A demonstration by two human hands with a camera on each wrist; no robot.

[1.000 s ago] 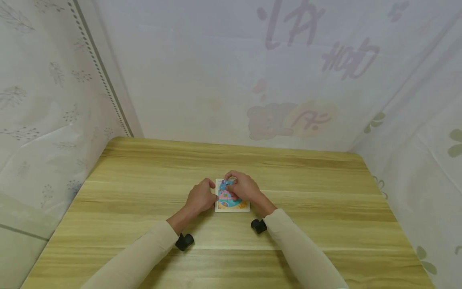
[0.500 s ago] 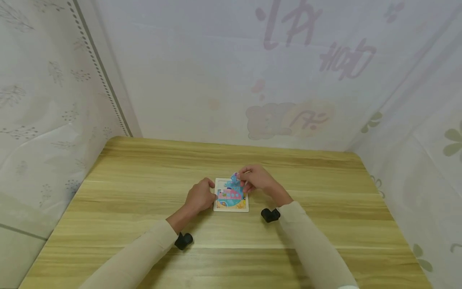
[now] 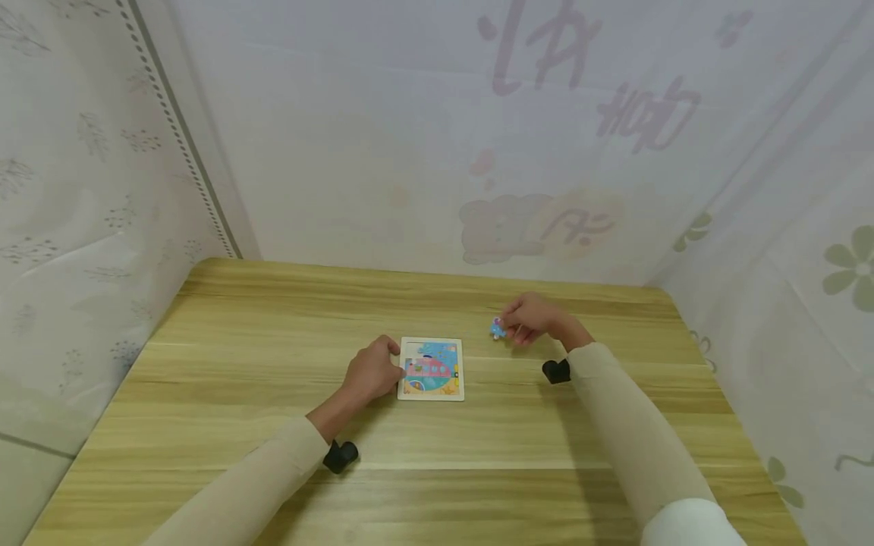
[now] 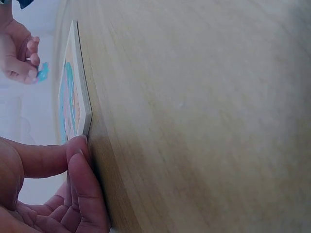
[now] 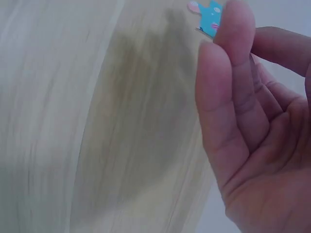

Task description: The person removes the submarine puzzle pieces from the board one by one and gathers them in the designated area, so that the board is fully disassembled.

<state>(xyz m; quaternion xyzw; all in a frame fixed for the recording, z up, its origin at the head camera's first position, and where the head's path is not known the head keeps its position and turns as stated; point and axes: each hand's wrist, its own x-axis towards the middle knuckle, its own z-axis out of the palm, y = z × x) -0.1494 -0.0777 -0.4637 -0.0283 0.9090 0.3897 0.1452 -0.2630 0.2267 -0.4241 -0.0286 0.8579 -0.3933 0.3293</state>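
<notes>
wooden table, white printed curtains (faint floral patterns)

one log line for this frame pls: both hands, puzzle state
left hand: steadies puzzle board at its left edge | right hand: pinches blue puzzle piece right of board, above wooden table

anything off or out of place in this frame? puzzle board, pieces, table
One thing: a blue puzzle piece is out of the puzzle board, pinched in the right hand off to the board's right over the table. The left hand touches the board's left edge. The board lies flat and square; nothing looks spilled or damaged.
</notes>
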